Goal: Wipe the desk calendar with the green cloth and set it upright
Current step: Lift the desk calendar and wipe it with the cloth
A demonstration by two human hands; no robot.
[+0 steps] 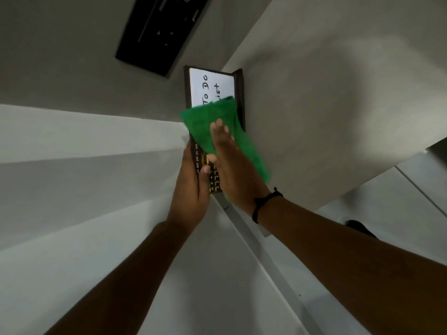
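1. Green cloth [217, 131] lies pressed flat under the right hand [232, 170], fingers spread on top of it rather than curled round it; if the palm lifts, nothing pins the cloth and it may slide off.
2. Just left of that, the left hand [191, 189] is clamped on the near edge of the desk calendar [212, 88], thumb on its dark date panel.
3. Beyond the cloth, the white "To Do" panel shows, and the calendar seems held in the air, not standing.
4. Hard wiping could fold the calendar's hinge or twist it out of the left hand.
5. Farther off, a black device [159, 32] sits well apart.
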